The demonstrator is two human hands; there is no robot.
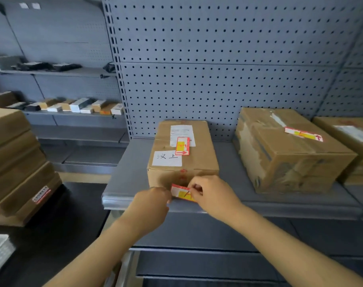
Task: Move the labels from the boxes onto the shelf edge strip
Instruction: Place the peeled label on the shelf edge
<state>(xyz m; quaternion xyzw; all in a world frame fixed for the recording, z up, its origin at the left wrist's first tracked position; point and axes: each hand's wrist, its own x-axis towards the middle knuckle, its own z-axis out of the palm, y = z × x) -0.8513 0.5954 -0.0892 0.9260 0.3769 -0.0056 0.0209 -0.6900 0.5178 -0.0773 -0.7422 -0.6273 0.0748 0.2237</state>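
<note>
- Two hands meet at the shelf edge strip — left hand and right hand each pinch an end of one red-and-yellow label lying between them, against the strip.
- Three cardboard boxes behind: middle box, right box, far-right box.
- Two more red-and-yellow labels — box-top label and right-box label.

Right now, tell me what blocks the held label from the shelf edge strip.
Nothing visible. Both hands, left and right, pinch the label right at the shelf edge strip, in front of the box.
</note>
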